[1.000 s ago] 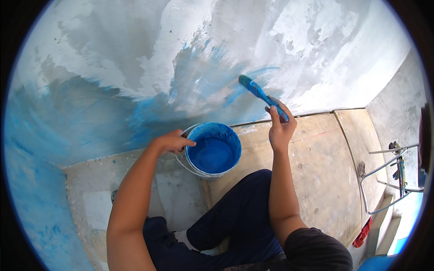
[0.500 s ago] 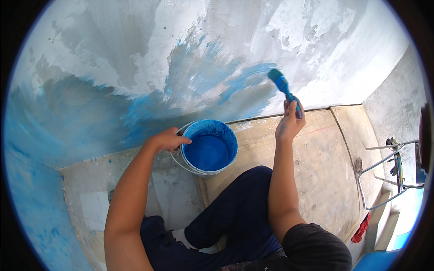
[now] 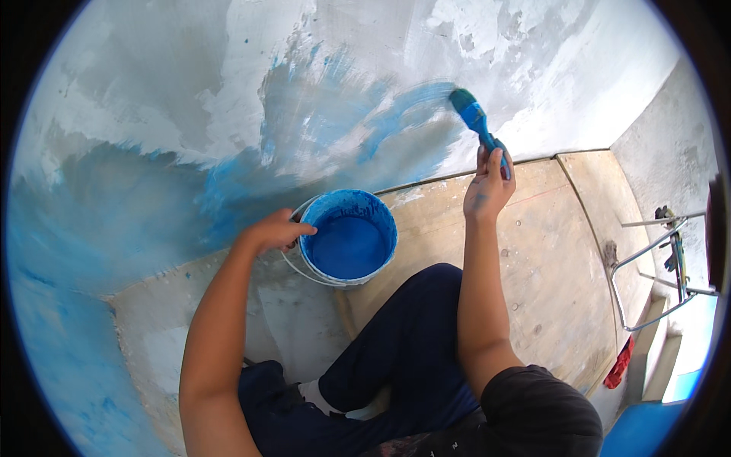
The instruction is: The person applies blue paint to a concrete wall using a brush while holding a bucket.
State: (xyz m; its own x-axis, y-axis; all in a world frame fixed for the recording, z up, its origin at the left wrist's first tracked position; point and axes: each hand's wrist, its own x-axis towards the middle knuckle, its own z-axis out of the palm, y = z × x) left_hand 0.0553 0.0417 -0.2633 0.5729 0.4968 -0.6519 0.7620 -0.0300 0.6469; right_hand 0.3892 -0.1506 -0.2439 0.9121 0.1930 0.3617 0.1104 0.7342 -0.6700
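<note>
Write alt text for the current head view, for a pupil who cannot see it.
A person's right hand holds a blue paintbrush near a grey-and-white wall streaked with blue; the left hand grips a bucket of blue paint at its rim.

Red cloth (image 3: 620, 363) lies beside the plywood panels (image 3: 552, 251); tubular metal frame (image 3: 649, 245) noted near it, at far right.

Bright light, lower-right glare, black-rimmed fisheye distortion.

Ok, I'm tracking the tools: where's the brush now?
In the head view, the brush is in the right hand, near the wall, upper right of the bucket.
</note>
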